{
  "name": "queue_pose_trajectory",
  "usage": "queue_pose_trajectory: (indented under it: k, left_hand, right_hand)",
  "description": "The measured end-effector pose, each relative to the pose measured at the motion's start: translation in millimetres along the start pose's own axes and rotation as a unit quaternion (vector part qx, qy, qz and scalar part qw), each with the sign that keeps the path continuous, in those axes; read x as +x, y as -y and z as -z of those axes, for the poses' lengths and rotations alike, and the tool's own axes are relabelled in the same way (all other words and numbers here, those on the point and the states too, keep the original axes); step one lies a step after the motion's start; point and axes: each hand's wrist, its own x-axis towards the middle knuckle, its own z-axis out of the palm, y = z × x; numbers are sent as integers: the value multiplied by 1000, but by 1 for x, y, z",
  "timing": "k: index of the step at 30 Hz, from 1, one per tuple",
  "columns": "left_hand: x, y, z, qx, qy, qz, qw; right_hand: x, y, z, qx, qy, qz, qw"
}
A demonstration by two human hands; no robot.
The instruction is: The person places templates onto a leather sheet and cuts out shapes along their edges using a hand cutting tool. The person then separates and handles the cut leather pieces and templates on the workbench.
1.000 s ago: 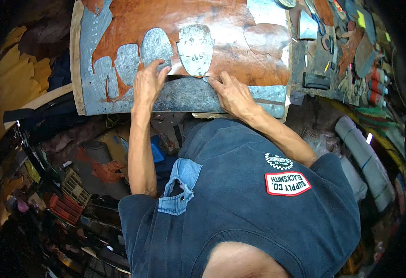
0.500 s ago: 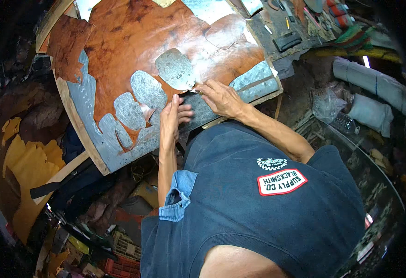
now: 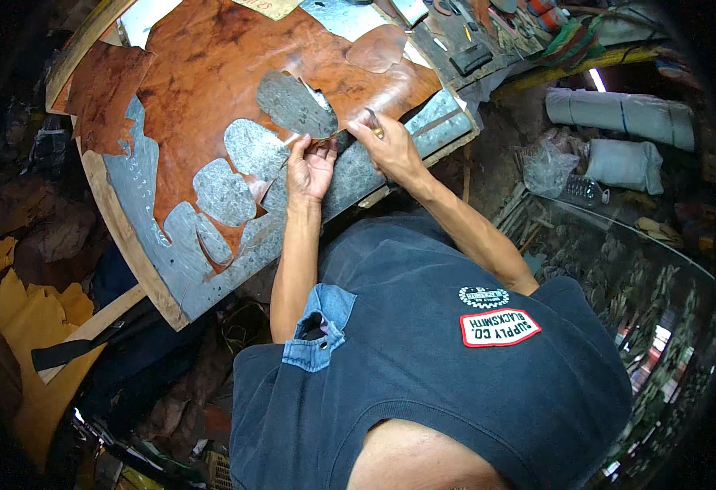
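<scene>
A brown leather hide (image 3: pixel 211 57) lies over a grey-topped table (image 3: pixel 235 278). Several rounded gaps in the hide, such as one gap (image 3: pixel 253 151), show grey. My left hand (image 3: pixel 312 173) is palm up at the hide's near edge, its thumb and fingers at the lower rim of a dark grey rounded piece (image 3: pixel 291 104). That piece looks tilted, with a pale strip showing along its right side. Close by on the right, my right hand (image 3: pixel 391 151) is closed around a small knife (image 3: pixel 374 122) with a dark curved blade. What lies under my left fingers is hidden.
An oval leather piece (image 3: pixel 377 49) rests on the hide's far right. Tools and a black case (image 3: pixel 471 59) lie on a side bench. White wrapped rolls (image 3: pixel 619 114) are stacked to the right. Yellow leather (image 3: pixel 35 327) hangs at the left beside a wooden bar (image 3: pixel 101 327).
My left hand has turned palm up and come to the grey piece's rim. The piece has changed from pale to dark, seemingly tilting. My right hand has moved slightly away, showing the knife blade.
</scene>
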Motion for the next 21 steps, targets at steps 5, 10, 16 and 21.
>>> queue_pose_trajectory:
  k: [5,10,16,21]
  left_hand:
    - [4,10,-12,30,20,18,999]
    - [-2,-2,8,73,22,37,996]
    - [-55,-16,-5,198,-30,32,979]
    - [-92,-25,-23,526,-146,-125,829]
  right_hand:
    - [51,-12,-18,-102,35,37,993]
    - [32,7,-28,-193,-57,270,942]
    - [53,0,47,-213,-118,383,891]
    - [98,-21,125,-223,-154,319,908]
